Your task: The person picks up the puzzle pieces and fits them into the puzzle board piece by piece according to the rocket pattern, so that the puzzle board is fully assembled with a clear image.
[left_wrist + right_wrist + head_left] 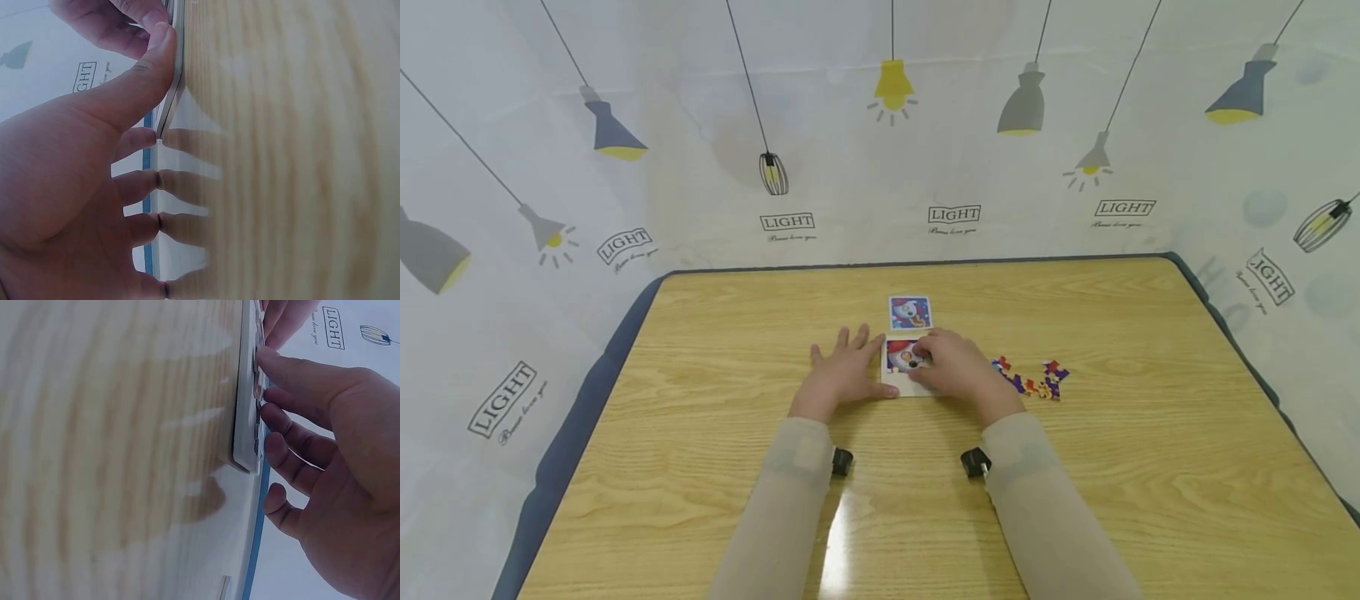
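With pale sleeves nearest, presumably steadying the puzzle board with a flat, spread left hand and touching its fitted pieces with a bent right hand; cannot tell whether pinching one. Kept in easy view and reach, probably, with a picture card just beyond and loose pieces at right. Laid out on a wood-grain table before a lamp-printed backdrop.

Head view is bright; white glare streaks the glossy yellow-brown wood-grain table; wrist views look dimmer, hazy, soft.
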A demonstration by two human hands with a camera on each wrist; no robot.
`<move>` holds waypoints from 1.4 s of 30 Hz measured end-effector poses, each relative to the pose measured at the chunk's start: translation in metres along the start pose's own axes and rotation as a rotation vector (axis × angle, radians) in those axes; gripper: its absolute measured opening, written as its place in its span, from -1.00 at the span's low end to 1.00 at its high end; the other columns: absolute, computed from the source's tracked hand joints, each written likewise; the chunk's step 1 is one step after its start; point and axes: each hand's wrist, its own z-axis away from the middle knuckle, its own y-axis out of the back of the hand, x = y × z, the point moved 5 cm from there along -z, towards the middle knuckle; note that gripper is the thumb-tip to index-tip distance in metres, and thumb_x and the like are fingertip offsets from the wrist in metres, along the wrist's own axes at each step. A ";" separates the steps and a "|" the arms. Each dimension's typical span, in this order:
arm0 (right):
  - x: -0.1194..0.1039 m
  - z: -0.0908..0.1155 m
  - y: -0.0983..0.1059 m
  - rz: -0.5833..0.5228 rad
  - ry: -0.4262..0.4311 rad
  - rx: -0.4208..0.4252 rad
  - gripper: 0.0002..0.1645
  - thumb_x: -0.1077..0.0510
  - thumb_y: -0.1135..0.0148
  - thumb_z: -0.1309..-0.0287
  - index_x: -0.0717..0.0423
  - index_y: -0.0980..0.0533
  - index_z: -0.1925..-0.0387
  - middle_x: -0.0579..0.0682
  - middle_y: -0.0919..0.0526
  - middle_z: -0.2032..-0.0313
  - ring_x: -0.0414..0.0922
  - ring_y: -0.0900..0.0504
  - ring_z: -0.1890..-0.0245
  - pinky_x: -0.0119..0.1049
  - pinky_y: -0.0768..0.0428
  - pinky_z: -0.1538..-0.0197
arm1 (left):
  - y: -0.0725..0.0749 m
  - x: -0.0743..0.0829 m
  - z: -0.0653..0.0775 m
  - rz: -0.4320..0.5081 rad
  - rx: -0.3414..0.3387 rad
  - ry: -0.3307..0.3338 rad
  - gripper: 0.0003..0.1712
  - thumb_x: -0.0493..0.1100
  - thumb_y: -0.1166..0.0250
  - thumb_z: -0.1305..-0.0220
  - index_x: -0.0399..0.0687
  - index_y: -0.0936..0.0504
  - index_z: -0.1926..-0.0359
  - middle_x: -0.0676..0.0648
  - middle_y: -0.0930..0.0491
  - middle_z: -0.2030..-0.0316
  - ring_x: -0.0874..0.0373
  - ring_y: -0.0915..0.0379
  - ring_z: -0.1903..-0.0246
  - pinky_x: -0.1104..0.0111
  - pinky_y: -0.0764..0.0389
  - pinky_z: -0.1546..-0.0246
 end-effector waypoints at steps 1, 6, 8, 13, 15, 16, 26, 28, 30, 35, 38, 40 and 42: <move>0.000 0.000 0.000 0.004 -0.004 -0.004 -0.48 -0.07 -0.38 -0.41 0.11 -0.63 -0.26 0.07 -0.69 -0.18 0.07 -0.66 -0.20 0.12 -0.58 -0.41 | 0.000 0.000 0.000 0.000 0.000 -0.002 0.21 0.47 -0.41 -0.24 0.26 -0.04 -0.73 -0.06 0.26 -0.75 -0.22 0.47 -0.73 -0.51 0.38 -0.56; 0.001 -0.001 0.001 0.029 -0.027 -0.011 -0.48 -0.08 -0.38 -0.41 0.10 -0.64 -0.25 0.06 -0.70 -0.17 0.08 -0.65 -0.22 0.20 -0.49 -0.47 | 0.001 0.002 0.000 -0.005 0.001 -0.009 0.21 0.46 -0.41 -0.24 0.24 -0.04 -0.73 -0.07 0.26 -0.75 -0.23 0.47 -0.73 -0.52 0.38 -0.55; 0.001 -0.002 0.001 0.041 -0.026 -0.007 -0.48 -0.09 -0.37 -0.42 0.10 -0.64 -0.25 0.07 -0.70 -0.17 0.09 -0.65 -0.22 0.23 -0.46 -0.49 | 0.002 0.003 0.001 -0.005 0.001 -0.010 0.21 0.46 -0.41 -0.24 0.24 -0.04 -0.73 -0.08 0.26 -0.75 -0.23 0.47 -0.73 -0.52 0.38 -0.55; 0.001 -0.004 0.001 0.069 -0.020 0.000 -0.49 -0.09 -0.37 -0.41 0.10 -0.65 -0.23 0.08 -0.71 -0.15 0.09 -0.66 -0.20 0.25 -0.46 -0.49 | 0.002 0.003 0.000 -0.003 -0.002 -0.005 0.21 0.46 -0.41 -0.24 0.25 -0.03 -0.73 -0.07 0.27 -0.75 -0.22 0.48 -0.73 -0.50 0.39 -0.56; 0.001 -0.004 0.001 0.073 -0.021 -0.001 -0.49 -0.09 -0.38 -0.41 0.10 -0.65 -0.23 0.07 -0.71 -0.14 0.08 -0.67 -0.18 0.22 -0.49 -0.47 | 0.001 0.003 -0.001 -0.002 -0.005 -0.004 0.21 0.47 -0.40 -0.24 0.26 -0.03 -0.73 -0.06 0.27 -0.75 -0.22 0.48 -0.73 -0.50 0.40 -0.56; 0.001 -0.004 0.001 0.068 -0.021 -0.002 -0.49 -0.08 -0.39 -0.40 0.10 -0.65 -0.23 0.07 -0.71 -0.14 0.07 -0.67 -0.16 0.19 -0.52 -0.44 | 0.000 0.003 -0.001 -0.003 -0.005 -0.004 0.21 0.47 -0.40 -0.24 0.26 -0.03 -0.73 -0.06 0.27 -0.75 -0.22 0.48 -0.73 -0.50 0.40 -0.56; 0.018 0.012 0.037 -0.025 -0.027 0.044 -0.47 0.04 -0.33 -0.47 0.12 -0.57 -0.36 0.13 -0.66 -0.25 0.14 -0.63 -0.28 0.16 -0.59 -0.39 | -0.002 0.003 -0.002 -0.012 -0.011 -0.007 0.23 0.49 -0.40 -0.22 0.28 -0.02 -0.73 -0.04 0.29 -0.75 -0.20 0.50 -0.73 -0.48 0.42 -0.56; 0.023 0.018 0.053 -0.028 -0.011 0.057 -0.48 0.08 -0.30 -0.49 0.16 -0.55 -0.38 0.17 -0.65 -0.27 0.17 -0.62 -0.28 0.16 -0.62 -0.34 | -0.002 0.003 -0.002 -0.009 -0.011 -0.008 0.23 0.49 -0.40 -0.21 0.28 -0.01 -0.73 -0.04 0.30 -0.75 -0.20 0.51 -0.73 -0.48 0.43 -0.56; 0.030 0.026 0.070 -0.029 0.011 0.075 -0.48 0.12 -0.28 -0.50 0.20 -0.54 -0.38 0.22 -0.64 -0.29 0.18 -0.62 -0.25 0.15 -0.64 -0.28 | -0.002 0.003 -0.002 -0.010 -0.009 -0.011 0.24 0.49 -0.40 -0.22 0.28 0.00 -0.73 -0.03 0.30 -0.75 -0.20 0.51 -0.73 -0.48 0.44 -0.56; 0.051 0.046 0.106 -0.022 0.029 0.109 -0.51 0.14 -0.25 -0.53 0.23 -0.52 -0.37 0.27 -0.63 -0.30 0.16 -0.61 -0.14 0.14 -0.64 -0.18 | 0.000 0.003 -0.001 -0.014 -0.002 -0.012 0.24 0.47 -0.41 -0.23 0.26 0.00 -0.73 -0.04 0.30 -0.75 -0.21 0.50 -0.73 -0.48 0.42 -0.56; 0.064 0.057 0.119 -0.023 0.036 0.108 -0.52 0.15 -0.25 -0.52 0.24 -0.53 -0.35 0.27 -0.64 -0.26 0.14 -0.60 -0.08 0.11 -0.63 -0.13 | 0.001 0.002 0.000 -0.016 -0.002 -0.006 0.23 0.46 -0.41 -0.23 0.25 0.00 -0.73 -0.05 0.29 -0.75 -0.21 0.49 -0.73 -0.48 0.42 -0.56; 0.071 0.063 0.123 -0.018 0.042 0.100 -0.54 0.15 -0.26 -0.51 0.25 -0.55 -0.33 0.26 -0.66 -0.22 0.10 -0.60 -0.04 0.06 -0.62 -0.09 | 0.001 0.002 0.001 -0.013 -0.002 0.000 0.23 0.46 -0.41 -0.23 0.26 -0.01 -0.73 -0.04 0.29 -0.75 -0.21 0.49 -0.73 -0.48 0.42 -0.57; 0.079 0.068 0.124 -0.014 0.048 0.090 -0.56 0.16 -0.28 -0.50 0.26 -0.58 -0.29 0.26 -0.69 -0.19 0.08 -0.60 0.00 0.03 -0.62 -0.05 | 0.001 0.002 0.001 -0.011 -0.004 0.002 0.24 0.47 -0.41 -0.23 0.26 0.00 -0.73 -0.04 0.29 -0.75 -0.20 0.49 -0.73 -0.48 0.42 -0.57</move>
